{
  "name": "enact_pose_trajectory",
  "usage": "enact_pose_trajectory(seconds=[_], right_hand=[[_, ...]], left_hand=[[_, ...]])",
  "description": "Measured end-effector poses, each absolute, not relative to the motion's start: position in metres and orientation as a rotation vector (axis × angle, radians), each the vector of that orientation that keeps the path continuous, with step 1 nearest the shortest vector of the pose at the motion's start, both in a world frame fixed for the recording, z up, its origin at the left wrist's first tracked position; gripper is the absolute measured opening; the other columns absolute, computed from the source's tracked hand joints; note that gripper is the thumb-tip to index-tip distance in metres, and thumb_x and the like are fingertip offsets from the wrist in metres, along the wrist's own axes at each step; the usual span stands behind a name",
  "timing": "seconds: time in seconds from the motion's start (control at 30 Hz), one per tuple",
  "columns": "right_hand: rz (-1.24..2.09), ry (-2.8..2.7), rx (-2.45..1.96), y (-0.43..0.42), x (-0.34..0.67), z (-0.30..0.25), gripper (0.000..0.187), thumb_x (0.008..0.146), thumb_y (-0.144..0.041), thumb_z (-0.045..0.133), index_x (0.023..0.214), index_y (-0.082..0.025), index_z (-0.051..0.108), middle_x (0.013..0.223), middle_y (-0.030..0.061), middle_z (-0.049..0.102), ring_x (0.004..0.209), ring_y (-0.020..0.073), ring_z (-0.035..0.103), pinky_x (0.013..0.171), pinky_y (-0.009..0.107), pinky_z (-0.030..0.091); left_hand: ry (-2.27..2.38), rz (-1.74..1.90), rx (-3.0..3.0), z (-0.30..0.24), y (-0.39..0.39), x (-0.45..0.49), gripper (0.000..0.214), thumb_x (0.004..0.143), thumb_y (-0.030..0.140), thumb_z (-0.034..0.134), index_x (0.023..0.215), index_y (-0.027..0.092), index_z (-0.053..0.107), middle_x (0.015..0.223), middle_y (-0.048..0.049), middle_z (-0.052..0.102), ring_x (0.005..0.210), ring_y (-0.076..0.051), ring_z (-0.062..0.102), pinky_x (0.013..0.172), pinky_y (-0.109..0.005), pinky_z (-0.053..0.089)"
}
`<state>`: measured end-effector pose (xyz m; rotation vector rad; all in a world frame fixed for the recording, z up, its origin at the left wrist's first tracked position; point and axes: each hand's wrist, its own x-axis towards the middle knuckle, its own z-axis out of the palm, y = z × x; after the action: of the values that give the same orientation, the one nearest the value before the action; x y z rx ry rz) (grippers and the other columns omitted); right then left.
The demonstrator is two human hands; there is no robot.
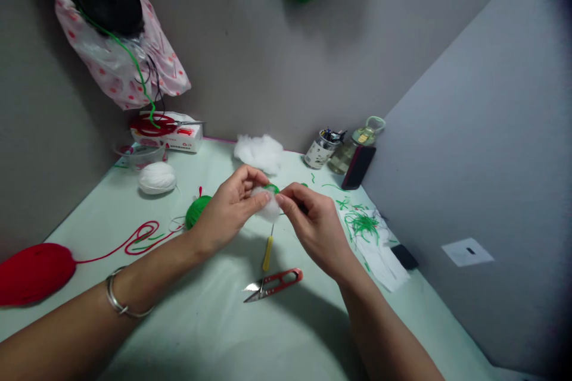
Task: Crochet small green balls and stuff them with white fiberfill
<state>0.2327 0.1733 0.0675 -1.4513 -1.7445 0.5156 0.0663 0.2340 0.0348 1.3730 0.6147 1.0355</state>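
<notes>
Near the middle of the table my left hand (236, 202) pinches a small green crocheted piece (272, 188) with a tuft of white stuffing (269, 208) at it. My right hand (310, 220) grips the same piece from the other side, thumb and index finger pressed together. Fingers partly hide the piece, so how far the stuffing sits inside it I cannot tell. Below the hands lies a crochet hook (267, 253) with a yellow handle. Closer to me rests a pair of red-handled thread snips (273, 284), blades pointing left.
White stuffing (259, 153) sits at the back. At left are white yarn (157, 178), green yarn (197, 212) and red yarn (36, 274). Green thread scraps (361, 223) lie on paper at right, near a phone (358, 167), a bottle (344, 158) and a pen cup (320, 152).
</notes>
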Motion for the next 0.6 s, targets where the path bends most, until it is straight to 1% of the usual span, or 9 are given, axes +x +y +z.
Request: enact_pose_trajectory(seconds=[0.1, 0.2, 0.3, 0.37, 0.43, 0.5, 0.53, 0.6], right_hand=[[0.61, -1.783, -1.456, 0.173, 0.231, 0.068, 0.021, 0.096, -0.029, 0.058, 0.078, -0.02, 0.06, 0.062, -0.0067, 0.046, 0.057, 0.0089, 0.036, 0.055, 0.025, 0.029], [0.652, -1.732, -1.491, 0.175, 0.227, 0.064, 0.021, 0.09, -0.027, 0.061, 0.071, -0.021, 0.056, 0.059, -0.0078, 0.04, 0.056, 0.0089, 0.032, 0.054, 0.025, 0.026], [0.574, -1.615, -1.535, 0.181, 0.224, 0.057, 0.024, 0.083, -0.027, 0.063, 0.064, -0.022, 0.049, 0.056, -0.0085, 0.034, 0.055, 0.0089, 0.028, 0.052, 0.026, 0.023], [0.517, -1.56, -1.53, 0.184, 0.224, 0.055, 0.025, 0.08, -0.027, 0.063, 0.062, -0.022, 0.047, 0.056, -0.0084, 0.034, 0.055, 0.0087, 0.027, 0.052, 0.026, 0.022], [0.508, -1.532, -1.507, 0.186, 0.225, 0.054, 0.023, 0.079, -0.026, 0.061, 0.061, -0.022, 0.047, 0.055, -0.0084, 0.034, 0.054, 0.0083, 0.028, 0.052, 0.025, 0.022], [0.533, -1.526, -1.491, 0.187, 0.227, 0.056, 0.024, 0.079, -0.026, 0.06, 0.06, -0.022, 0.047, 0.053, -0.0085, 0.034, 0.053, 0.0082, 0.028, 0.051, 0.025, 0.021], [0.549, -1.528, -1.484, 0.187, 0.228, 0.058, 0.024, 0.08, -0.026, 0.061, 0.059, -0.022, 0.048, 0.053, -0.0085, 0.034, 0.053, 0.0082, 0.028, 0.051, 0.025, 0.021], [0.59, -1.545, -1.471, 0.185, 0.23, 0.062, 0.027, 0.082, -0.027, 0.062, 0.059, -0.021, 0.049, 0.053, -0.0081, 0.036, 0.053, 0.0083, 0.029, 0.05, 0.026, 0.021]], left_hand=[[0.651, 1.063, 1.424, 0.031, 0.234, 0.068, 0.017, 0.088, 0.027, 0.067, 0.099, 0.019, 0.056, 0.09, -0.0008, 0.062, 0.077, -0.014, 0.058, 0.068, -0.028, 0.048], [0.661, 1.11, 1.419, 0.028, 0.232, 0.071, 0.016, 0.087, 0.025, 0.066, 0.092, 0.022, 0.051, 0.093, -0.0011, 0.063, 0.077, -0.015, 0.059, 0.065, -0.028, 0.048], [0.668, 1.14, 1.412, 0.032, 0.229, 0.071, 0.021, 0.086, 0.021, 0.068, 0.086, 0.023, 0.047, 0.097, -0.0009, 0.064, 0.08, -0.014, 0.06, 0.068, -0.027, 0.049], [0.647, 1.13, 1.421, 0.037, 0.227, 0.07, 0.02, 0.088, 0.023, 0.07, 0.086, 0.022, 0.05, 0.104, -0.0022, 0.064, 0.086, -0.014, 0.061, 0.073, -0.027, 0.05], [0.605, 1.087, 1.397, 0.042, 0.227, 0.067, 0.02, 0.094, 0.032, 0.067, 0.086, 0.02, 0.053, 0.108, -0.0034, 0.065, 0.088, -0.014, 0.061, 0.076, -0.027, 0.05], [0.571, 1.021, 1.348, 0.044, 0.229, 0.065, 0.027, 0.098, 0.04, 0.064, 0.083, 0.019, 0.055, 0.107, -0.0035, 0.066, 0.084, -0.013, 0.06, 0.075, -0.026, 0.049], [0.552, 0.988, 1.33, 0.044, 0.23, 0.064, 0.029, 0.097, 0.04, 0.066, 0.081, 0.019, 0.055, 0.106, -0.0031, 0.066, 0.082, -0.012, 0.059, 0.074, -0.026, 0.048], [0.517, 0.945, 1.302, 0.042, 0.233, 0.063, 0.028, 0.091, 0.035, 0.075, 0.081, 0.019, 0.054, 0.101, -0.001, 0.065, 0.081, -0.012, 0.059, 0.074, -0.026, 0.048]])
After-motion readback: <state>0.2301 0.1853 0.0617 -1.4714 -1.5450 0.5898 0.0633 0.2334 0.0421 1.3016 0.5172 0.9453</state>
